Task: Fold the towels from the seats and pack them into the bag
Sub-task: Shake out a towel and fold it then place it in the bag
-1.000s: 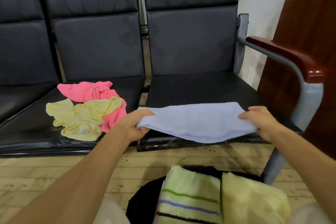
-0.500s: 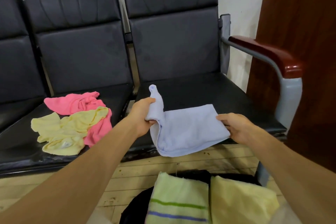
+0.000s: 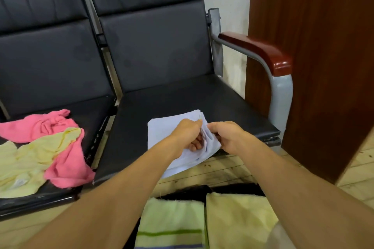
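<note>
The pale blue towel [image 3: 162, 129] is now doubled over at the front edge of the right-hand seat [image 3: 182, 97]. A second ago it was stretched wide between the two hands; since then the left hand [image 3: 187, 131] has carried its end across to the right hand [image 3: 225, 134], and the two now meet over the cloth. Each grip is closed on towel — the left hand's fingers are curled round the gathered layers, the right hand pinches the edges beside them. Part of the towel hangs off the seat's front lip.

That reads as the second fold nearly made, so this towel looks close to ready for packing. The black bag [image 3: 194, 191] sits open on the floor directly below, already holding a green striped towel [image 3: 172, 220] and a folded yellow towel [image 3: 236, 218].

On the next seat [image 3: 97, 111] a pink towel [image 3: 66, 166] and a crumpled yellow towel [image 3: 30, 159] lie in a heap, unfolded — work that remains.
</note>
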Available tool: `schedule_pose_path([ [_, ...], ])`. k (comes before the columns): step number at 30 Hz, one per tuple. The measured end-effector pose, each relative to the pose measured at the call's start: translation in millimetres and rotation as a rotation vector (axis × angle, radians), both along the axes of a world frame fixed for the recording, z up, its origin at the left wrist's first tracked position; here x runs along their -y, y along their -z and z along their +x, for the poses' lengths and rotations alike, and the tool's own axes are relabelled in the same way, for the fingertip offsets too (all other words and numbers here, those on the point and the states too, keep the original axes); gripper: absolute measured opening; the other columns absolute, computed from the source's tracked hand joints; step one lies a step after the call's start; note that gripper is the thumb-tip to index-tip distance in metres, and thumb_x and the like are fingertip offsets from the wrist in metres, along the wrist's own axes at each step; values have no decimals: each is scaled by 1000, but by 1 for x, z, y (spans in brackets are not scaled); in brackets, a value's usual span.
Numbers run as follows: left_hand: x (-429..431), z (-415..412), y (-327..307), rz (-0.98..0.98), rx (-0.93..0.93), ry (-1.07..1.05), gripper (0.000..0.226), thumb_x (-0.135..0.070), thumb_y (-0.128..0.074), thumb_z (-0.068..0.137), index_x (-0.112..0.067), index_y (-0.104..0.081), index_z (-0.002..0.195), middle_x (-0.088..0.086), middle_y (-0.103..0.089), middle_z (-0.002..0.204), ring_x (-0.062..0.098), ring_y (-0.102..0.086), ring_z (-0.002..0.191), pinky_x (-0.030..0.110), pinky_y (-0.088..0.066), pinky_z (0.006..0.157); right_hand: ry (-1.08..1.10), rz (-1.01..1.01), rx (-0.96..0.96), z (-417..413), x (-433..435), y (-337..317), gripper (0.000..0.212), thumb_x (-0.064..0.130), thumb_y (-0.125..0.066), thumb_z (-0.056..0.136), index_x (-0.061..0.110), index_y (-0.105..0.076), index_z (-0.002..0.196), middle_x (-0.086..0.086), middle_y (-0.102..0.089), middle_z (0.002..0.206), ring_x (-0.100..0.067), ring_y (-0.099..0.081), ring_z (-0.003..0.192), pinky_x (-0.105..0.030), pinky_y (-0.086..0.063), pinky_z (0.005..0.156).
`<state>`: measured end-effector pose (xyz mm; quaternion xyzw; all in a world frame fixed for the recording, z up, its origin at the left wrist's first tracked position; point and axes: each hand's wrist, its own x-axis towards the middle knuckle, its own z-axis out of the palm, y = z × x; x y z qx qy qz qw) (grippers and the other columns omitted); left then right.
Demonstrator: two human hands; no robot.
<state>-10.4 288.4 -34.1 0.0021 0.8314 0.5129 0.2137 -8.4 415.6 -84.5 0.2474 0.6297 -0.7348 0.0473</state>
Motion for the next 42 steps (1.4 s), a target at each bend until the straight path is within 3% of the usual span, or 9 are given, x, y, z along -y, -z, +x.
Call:
schedule_pose_path([
  [6,36,8,4,173,-14,36,25,-12,-43,98,-5,-66,106,10,-67,84,21,-62,75,27,-51,69,81,105,34,-3,7,-5,44,42,-59,93,5,-59,117,-12,-67,111,-28,-64,101,-40,-53,92],
  [13,103,15,33,-314,-451,-38,41,-11,-42,92,-33,-64,118,-7,-51,121,24,-39,127,44,-33,109,-15,793,-155,-3,36,-2,42,47,-59,90,12,-51,67,-4,-51,73,-23,-56,79,-27,-35,59],
  [18,120,16,39,-19,-310,-38,35,-10,-44,95,-26,-63,119,0,-50,132,16,-46,122,27,-42,96,-77,1021,-196,3,53,-2,22,31,-49,98,11,-56,103,-7,-56,100,-22,-55,89,-33,-41,73],
  [22,124,24,32,144,-264,-142,28,-9,-46,97,-17,-64,117,-3,-56,121,13,-51,106,19,-44,74,-173,940,-272,21,63,-18,27,28,-42,102,13,-38,124,0,-52,103,-14,-53,85,-28,-44,71],
  [26,120,28,29,248,-184,-207,27,-9,-46,94,-19,-66,110,-4,-57,112,16,-53,103,30,-47,87,-185,737,-398,42,70,-45,22,24,-50,99,15,-40,116,9,-48,99,-11,-55,88,-27,-49,73],
  [30,116,41,34,284,-188,-251,13,-9,-39,90,-13,-39,77,-1,-37,70,17,-34,65,27,-30,57,-117,448,-438,60,84,-60,22,25,-52,99,16,-55,119,-3,-63,112,-19,-62,101,-35,-55,83],
  [36,118,77,40,892,533,-243,27,-29,-58,91,-5,-70,98,12,-70,82,25,-66,61,30,-54,57,-101,14,-420,91,91,-59,19,21,-54,98,15,-63,113,-16,-66,115,-33,-64,106,-46,-55,90],
  [39,115,87,45,840,514,-159,30,-27,-62,89,-4,-69,106,12,-72,91,25,-70,74,34,-56,68,-62,17,-403,107,76,-47,25,23,-52,99,12,-60,119,-13,-67,109,-27,-66,98,-36,-59,77],
  [42,104,92,54,553,270,-201,30,-25,-60,90,-7,-65,114,9,-72,100,26,-68,93,37,-55,84,-12,363,-315,125,54,-29,20,25,-46,102,15,-56,115,-1,-62,98,-12,-59,85,-19,-48,62],
])
